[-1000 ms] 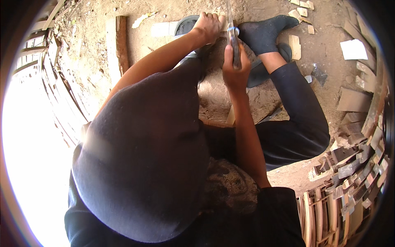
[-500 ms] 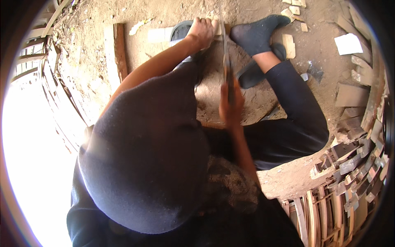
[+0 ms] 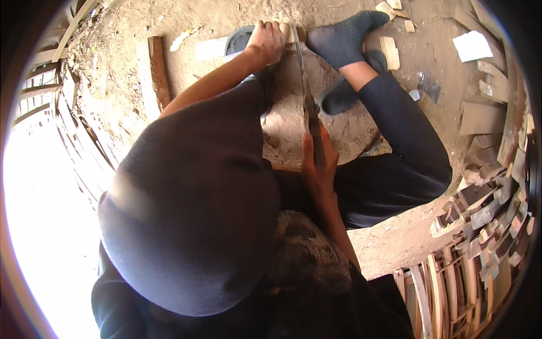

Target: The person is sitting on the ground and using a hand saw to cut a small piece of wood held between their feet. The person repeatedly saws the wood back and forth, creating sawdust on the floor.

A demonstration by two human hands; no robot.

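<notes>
My right hand [image 3: 323,164] is wrapped round the dark handle of a handsaw [image 3: 303,73], whose thin blade points away from me. The blade's far part lies across a pale wooden strip [image 3: 210,49] near the top of the view. Just left of the blade, my left hand [image 3: 269,42] grips the strip from above, with the fingers closed over it. A dark sandal [image 3: 240,40] sits over the strip left of that hand. Right of the blade, my foot in a black sock [image 3: 339,42] is beside the strip's end. The cut itself is too small to make out.
A second dark sandal [image 3: 341,95] lies under my raised leg. A thick wooden plank [image 3: 152,76] rests on the dirt floor at left. Wood offcuts [image 3: 389,52] and a white sheet [image 3: 472,46] lie at right, with stacked wood [image 3: 446,294] at lower right.
My right hand has pulled the saw toward me, so less of the blade reaches past the strip. My left hand stays on the strip. The whole view has shifted slightly.
</notes>
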